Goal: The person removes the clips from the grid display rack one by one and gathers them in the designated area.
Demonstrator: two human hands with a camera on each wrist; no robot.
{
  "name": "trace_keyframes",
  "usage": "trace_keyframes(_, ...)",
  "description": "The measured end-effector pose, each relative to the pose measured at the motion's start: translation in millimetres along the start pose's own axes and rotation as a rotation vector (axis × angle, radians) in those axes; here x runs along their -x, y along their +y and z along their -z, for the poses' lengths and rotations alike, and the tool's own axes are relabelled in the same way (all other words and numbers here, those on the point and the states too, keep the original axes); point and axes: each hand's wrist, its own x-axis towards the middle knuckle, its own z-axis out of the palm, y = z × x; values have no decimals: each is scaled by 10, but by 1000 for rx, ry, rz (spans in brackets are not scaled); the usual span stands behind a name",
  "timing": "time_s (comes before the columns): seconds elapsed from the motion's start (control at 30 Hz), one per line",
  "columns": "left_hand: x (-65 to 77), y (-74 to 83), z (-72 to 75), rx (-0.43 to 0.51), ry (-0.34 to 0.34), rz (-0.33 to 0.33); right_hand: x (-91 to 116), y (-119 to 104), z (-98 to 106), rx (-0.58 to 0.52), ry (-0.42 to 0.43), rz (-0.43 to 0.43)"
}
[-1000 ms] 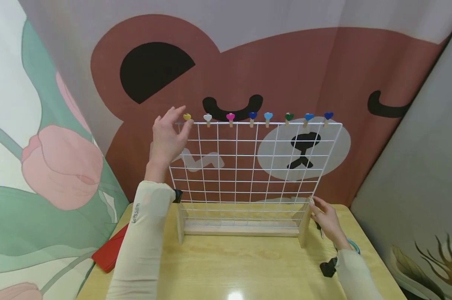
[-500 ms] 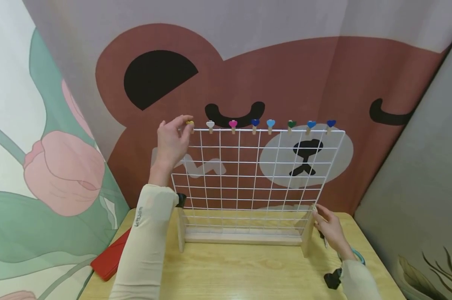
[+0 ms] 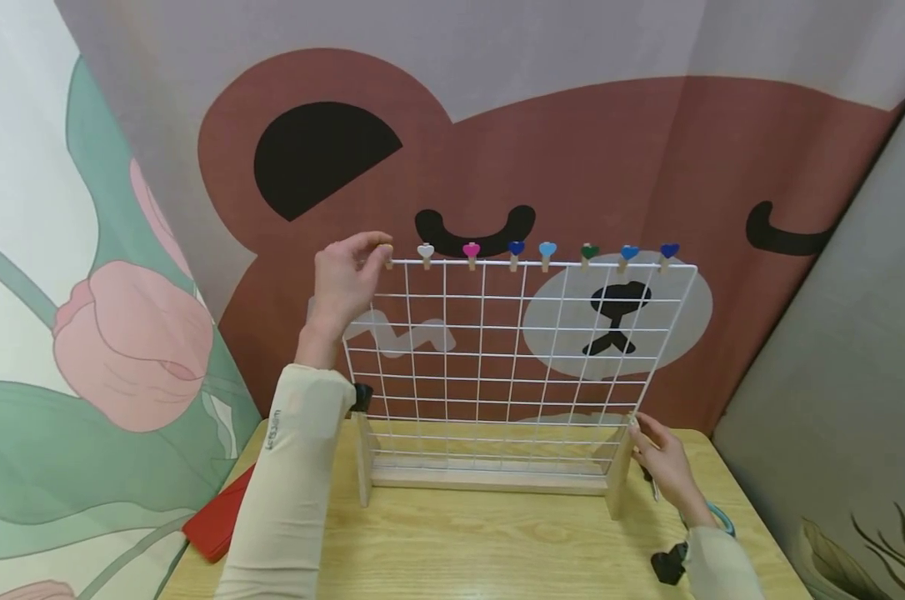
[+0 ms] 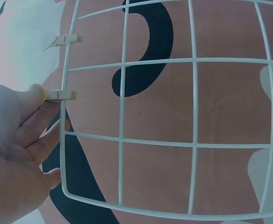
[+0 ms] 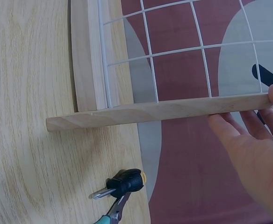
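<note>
A white wire grid [image 3: 497,265] stands upright in a wooden stand [image 3: 490,481]. At the grid's top left corner my left hand [image 3: 347,279] pinches a small clothespin with a yellow end [image 4: 61,95], whose wooden jaws sit across the top wire. Farther along that wire are several heart-topped clothespins, among them a white one [image 3: 426,251], a pink one [image 3: 471,250] and a green one [image 3: 589,252]. My right hand [image 3: 666,458] holds the upper end of the stand's right side post [image 5: 174,110], thumb on one side and fingers on the other.
A stubby screwdriver [image 5: 127,182] lies on the wooden table [image 3: 422,550] right of the stand, beside a teal-handled tool [image 5: 109,218]. A red case [image 3: 220,517] lies at the left, partly behind my left sleeve. Behind hangs a curtain with a bear print [image 3: 497,167].
My left hand's fingers have closed from spread around the yellow clothespin to a pinch on it. The view has shifted slightly. My right hand stays on the post.
</note>
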Motion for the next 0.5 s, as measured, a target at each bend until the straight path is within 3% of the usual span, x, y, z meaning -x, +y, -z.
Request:
trace_keyframes(0.3, 18, -15, -21, 6, -36, 42, 17, 46, 18, 54, -14, -42)
trace_keyframes(0.5, -36, -9, -9, 2, -41, 41, -39, 28, 12, 26, -9, -6)
